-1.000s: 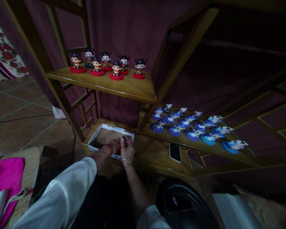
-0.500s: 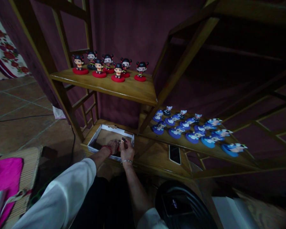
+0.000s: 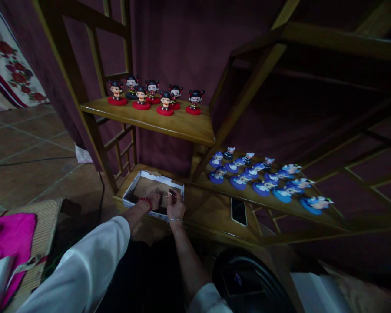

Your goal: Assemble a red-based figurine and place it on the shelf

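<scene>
My right hand (image 3: 175,207), with a bracelet at the wrist, pinches a small dark-haired figurine (image 3: 171,193) over the right end of a shallow white cardboard box (image 3: 126,196). Inside that box, left of the right hand, is my left hand (image 3: 154,201), a red beaded bracelet at its wrist. Its fingers look curled downward; what they hold, if anything, is hidden. The box's brown bottom shows behind both hands. On the shelf above stand several dark-haired figurines (image 3: 165,103), most on red round bases.
More figurines (image 3: 242,179) on blue and purple bases fill the right-hand shelf (image 3: 329,219). A phone (image 3: 239,211) lies on the low wooden board right of the box. A slanted wooden post (image 3: 244,100) divides the shelves. A round black seat (image 3: 247,278) stands near my right arm.
My hands have moved slightly apart; the right hand with the figurine is a little further right. The view has shifted slightly. The figurines on the shelves stand as before.
</scene>
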The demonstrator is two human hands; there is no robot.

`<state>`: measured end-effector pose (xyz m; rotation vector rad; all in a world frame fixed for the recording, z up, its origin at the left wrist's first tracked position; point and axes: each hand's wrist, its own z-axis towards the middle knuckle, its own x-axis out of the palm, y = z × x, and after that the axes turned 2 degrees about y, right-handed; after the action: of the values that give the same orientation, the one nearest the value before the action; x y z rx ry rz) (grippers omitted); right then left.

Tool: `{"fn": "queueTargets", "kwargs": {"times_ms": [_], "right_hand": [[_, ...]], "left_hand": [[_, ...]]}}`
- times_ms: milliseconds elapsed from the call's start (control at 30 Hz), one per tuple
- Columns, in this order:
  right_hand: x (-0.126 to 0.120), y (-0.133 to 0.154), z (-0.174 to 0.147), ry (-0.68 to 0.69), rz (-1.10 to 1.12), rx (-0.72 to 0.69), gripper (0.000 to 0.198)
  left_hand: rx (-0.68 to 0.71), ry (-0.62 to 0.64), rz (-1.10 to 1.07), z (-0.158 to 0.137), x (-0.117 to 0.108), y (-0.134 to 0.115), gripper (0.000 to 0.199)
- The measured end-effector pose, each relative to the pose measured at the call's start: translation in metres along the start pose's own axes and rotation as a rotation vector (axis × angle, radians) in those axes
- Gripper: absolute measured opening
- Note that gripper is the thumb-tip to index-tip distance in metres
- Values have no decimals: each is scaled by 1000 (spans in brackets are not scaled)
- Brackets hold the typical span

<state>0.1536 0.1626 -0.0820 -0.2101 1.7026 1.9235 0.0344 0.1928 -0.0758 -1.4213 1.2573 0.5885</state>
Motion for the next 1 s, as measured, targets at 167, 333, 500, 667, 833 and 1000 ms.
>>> {"fn": "queueTargets", "kwargs": {"times_ms": [167, 333, 500, 667, 833, 1000], "right_hand": [[-4, 3, -2, -19, -19, -42, 35], [-7, 8, -8, -17, -14, -79, 33], [-11, 17, -14, -22, -15, -114, 32], [-15, 23, -21, -12, 6, -110, 33], [-19, 28, -30, -5, 6, -114, 33], [-23, 34, -38, -14, 4, -105, 32]], "left_hand": [[-28, 70, 56, -6, -5, -2, 27], [-27, -6, 34, -15, -12, -5, 32], [-43, -55, -2, -25, -18, -7, 32], [-61, -102, -42, -37, -22, -9, 31], [-89, -180, -99, -52, -24, -15, 36], [-112, -271, -147, -68, -22, -18, 39]]}}
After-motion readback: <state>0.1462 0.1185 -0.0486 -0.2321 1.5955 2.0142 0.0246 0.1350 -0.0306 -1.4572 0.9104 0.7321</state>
